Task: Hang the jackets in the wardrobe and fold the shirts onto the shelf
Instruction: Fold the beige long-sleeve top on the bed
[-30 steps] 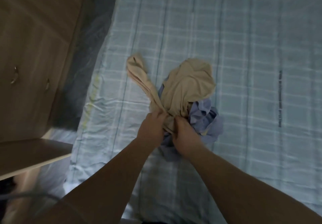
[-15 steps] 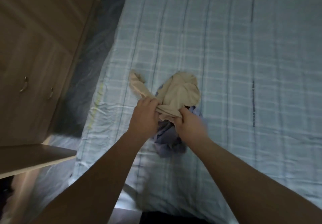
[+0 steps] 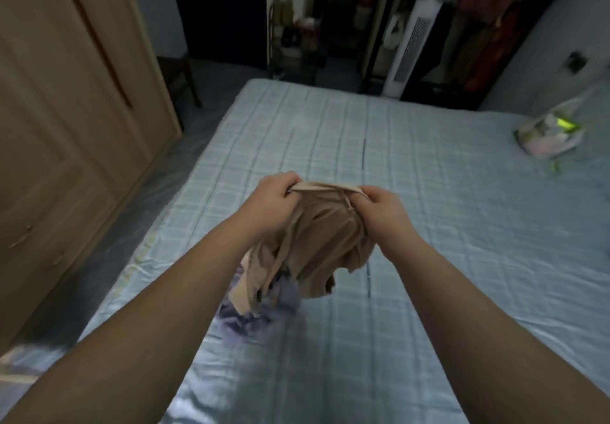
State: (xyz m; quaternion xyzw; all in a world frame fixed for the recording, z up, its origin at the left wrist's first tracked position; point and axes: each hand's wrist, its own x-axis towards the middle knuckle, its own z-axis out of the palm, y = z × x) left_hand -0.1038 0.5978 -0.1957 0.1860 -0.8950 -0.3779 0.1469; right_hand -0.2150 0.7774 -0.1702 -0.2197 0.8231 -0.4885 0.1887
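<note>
Beige shirt (image 3: 325,242), blue plaid bedsheet (image 3: 429,192)

Head view, dim light, some blur.
- Left hand (image 3: 274,199) and right hand (image 3: 379,207) each pinch the top hem of a beige shirt (image 3: 323,242), raised above the bed (image 3: 445,192). The stretched edge may be a collar; too blurred to confirm.
- Shirt hangs bunched; its lower folds reach a crumpled lilac-blue garment (image 3: 247,319) lying on the pale checked cover.
- Wooden wardrobe (image 3: 66,110) at left, doors closed.
- Clear plastic bag (image 3: 549,131) on the bed's far right.
- White tower fan (image 3: 411,47) beyond the bed foot, beside hanging clothes (image 3: 488,20).
</note>
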